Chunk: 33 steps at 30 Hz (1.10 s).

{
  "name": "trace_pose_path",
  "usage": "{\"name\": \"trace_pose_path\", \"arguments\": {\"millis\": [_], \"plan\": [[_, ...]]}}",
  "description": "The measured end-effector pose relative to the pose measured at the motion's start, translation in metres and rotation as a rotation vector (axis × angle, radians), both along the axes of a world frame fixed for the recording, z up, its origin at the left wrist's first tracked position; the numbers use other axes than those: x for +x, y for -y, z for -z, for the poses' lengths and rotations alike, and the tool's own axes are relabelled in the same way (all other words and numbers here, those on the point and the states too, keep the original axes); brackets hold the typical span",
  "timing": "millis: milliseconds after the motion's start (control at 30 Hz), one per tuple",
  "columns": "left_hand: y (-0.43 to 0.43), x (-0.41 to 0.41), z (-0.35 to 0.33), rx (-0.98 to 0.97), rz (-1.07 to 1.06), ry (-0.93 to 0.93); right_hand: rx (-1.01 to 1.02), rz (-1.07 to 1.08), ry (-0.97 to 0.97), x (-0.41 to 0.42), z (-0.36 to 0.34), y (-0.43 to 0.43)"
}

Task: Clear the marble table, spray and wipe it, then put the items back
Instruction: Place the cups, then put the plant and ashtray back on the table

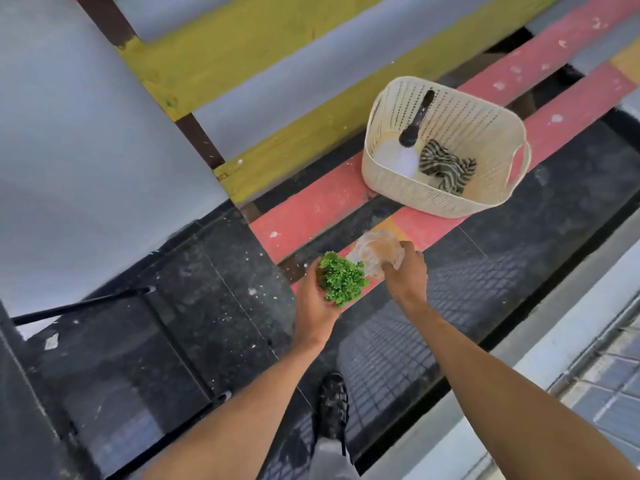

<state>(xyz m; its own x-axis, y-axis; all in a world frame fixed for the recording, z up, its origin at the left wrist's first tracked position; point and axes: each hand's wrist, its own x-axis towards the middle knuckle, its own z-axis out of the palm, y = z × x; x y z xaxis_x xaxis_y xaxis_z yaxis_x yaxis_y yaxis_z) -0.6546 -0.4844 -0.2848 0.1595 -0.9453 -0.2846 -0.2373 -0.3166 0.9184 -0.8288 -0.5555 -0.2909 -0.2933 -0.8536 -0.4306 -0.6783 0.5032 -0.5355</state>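
Hands over the red bench slats (311, 209): left hand (313, 303) grips green plant (341, 278), right hand (407, 268) clutches clear glass (375, 252)

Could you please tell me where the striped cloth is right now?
In the head view, the striped cloth lies inside the cream basket at upper right, beside the spray bottle, on the red bench slats beyond both hands.
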Motion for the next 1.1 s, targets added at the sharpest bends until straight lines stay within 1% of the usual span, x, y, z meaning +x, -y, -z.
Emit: {"name": "trace_pose_path", "arguments": {"millis": [133,300,367,567,700,867,1000,1100], "plan": [[0.004,-0.003,0.004,0.014,-0.039,-0.026,-0.058,0.053,-0.021,-0.001,0.010,0.006],[0.001,0.014,-0.007,0.002,-0.052,0.055,-0.083,0.089,-0.022,0.002,0.002,0.005],[-0.003,0.031,-0.026,-0.010,-0.077,0.084,-0.099,0.082,0.006,0.010,-0.013,-0.001],[-0.041,0.115,-0.130,-0.082,-0.187,0.136,-0.146,0.035,0.110,0.071,-0.106,-0.045],[-0.084,0.189,-0.196,-0.120,-0.250,0.163,-0.228,-0.077,0.151,0.134,-0.172,-0.090],[-0.166,0.313,-0.268,-0.214,-0.355,0.162,-0.323,-0.219,0.187,0.248,-0.247,-0.162],[-0.242,0.428,-0.301,-0.210,-0.408,0.193,-0.315,-0.264,0.256,0.352,-0.283,-0.235],[-0.296,0.514,-0.315,-0.197,-0.482,0.229,-0.292,-0.358,0.285,0.433,-0.288,-0.294]]}}
